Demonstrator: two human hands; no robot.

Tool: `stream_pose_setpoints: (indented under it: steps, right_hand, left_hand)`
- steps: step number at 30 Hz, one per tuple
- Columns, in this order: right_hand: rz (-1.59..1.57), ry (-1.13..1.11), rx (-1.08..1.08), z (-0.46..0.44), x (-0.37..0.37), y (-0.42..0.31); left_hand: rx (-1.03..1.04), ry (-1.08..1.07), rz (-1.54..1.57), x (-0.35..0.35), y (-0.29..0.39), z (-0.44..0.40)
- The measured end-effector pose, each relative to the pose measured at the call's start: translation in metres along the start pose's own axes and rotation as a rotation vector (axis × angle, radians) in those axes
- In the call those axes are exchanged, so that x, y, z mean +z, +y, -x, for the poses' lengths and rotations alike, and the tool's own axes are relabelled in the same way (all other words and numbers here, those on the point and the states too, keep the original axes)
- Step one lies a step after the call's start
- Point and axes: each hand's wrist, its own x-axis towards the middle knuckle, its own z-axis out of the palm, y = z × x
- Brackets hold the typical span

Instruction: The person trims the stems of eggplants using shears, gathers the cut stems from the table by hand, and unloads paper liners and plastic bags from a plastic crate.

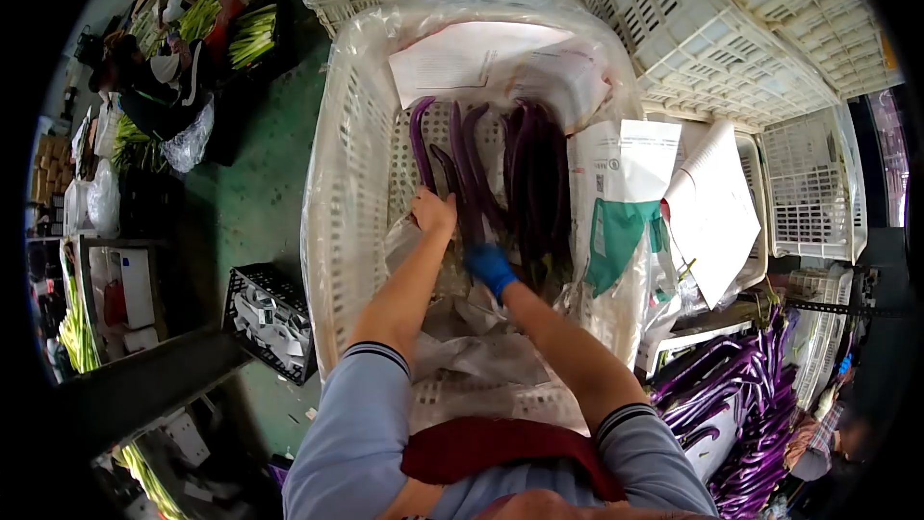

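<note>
Left hand [433, 212]: head view, just below the centre of the crate's load; bare, fingers curled inward at the lower end of the leftmost eggplant, touching it. How tightly they close cannot be told.
Right hand [491, 270]: at about 5 o'clock from the left one, in a blue glove, back upward over the lower ends of the middle eggplants. Its fingers are mostly hidden, so whether it grips anything cannot be told.
Eggplants [469, 154]: long, slim and glossy, deep purple; they lie lengthwise inside the crate, tips toward 12 o'clock, several of them hooked. Those on the 9 o'clock side are spaced apart; those toward 3 o'clock bunch tightly and look nearly black.
Crate [399, 154]: off-white plastic with a perforated bottom, draped in a clear liner [332, 125].
Papers: a printed sheet [443, 67] lines the 12 o'clock end; a white and green packet [616, 250] hangs at the 3 o'clock side.
Neighbouring stock: pale slatted crates [674, 19] stacked toward 1 o'clock; a heap of purple eggplants [741, 395] at 4 o'clock.
Floor [260, 164]: green and scuffed, with a black crate [269, 318] at 8 o'clock.
Room: cluttered; a person in dark clothing [159, 101] beside green stalks [252, 39] toward 10 o'clock.
</note>
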Motion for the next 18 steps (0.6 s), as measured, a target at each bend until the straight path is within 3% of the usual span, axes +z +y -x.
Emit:
stream_pose_setpoints:
  steps: [1, 3, 6, 9, 13, 16, 18]
  right_hand:
    - [-0.19, 0.211, -0.035, -0.005, -0.021, -0.027]
    - [-0.281, 0.316, -0.034, -0.044, -0.035, -0.03]
    - [0.003, 0.177, 0.097, -0.078, -0.044, -0.032]
    - [0.057, 0.192, 0.063, -0.085, -0.043, -0.031]
    - [0.04, 0.147, 0.061, -0.09, -0.044, -0.029]
    - [-0.419, 0.349, 0.121, -0.107, -0.014, -0.007]
    - [-0.681, 0.049, 0.206, -0.107, -0.022, 0.001]
  left_hand:
    - [0.04, 0.076, -0.017, 0.003, -0.003, -0.006]
    - [0.119, 0.226, -0.054, 0.007, -0.012, -0.018]
    - [-0.12, -0.394, 0.127, -0.016, -0.013, -0.032]
    - [-0.106, -0.537, 0.569, 0.006, -0.024, -0.031]
    - [-0.176, -0.601, 0.787, 0.001, -0.024, -0.024]
    - [-0.183, -0.631, 0.842, 0.0, -0.025, -0.024]
    - [-0.172, -0.702, 0.874, 0.007, -0.037, -0.033]
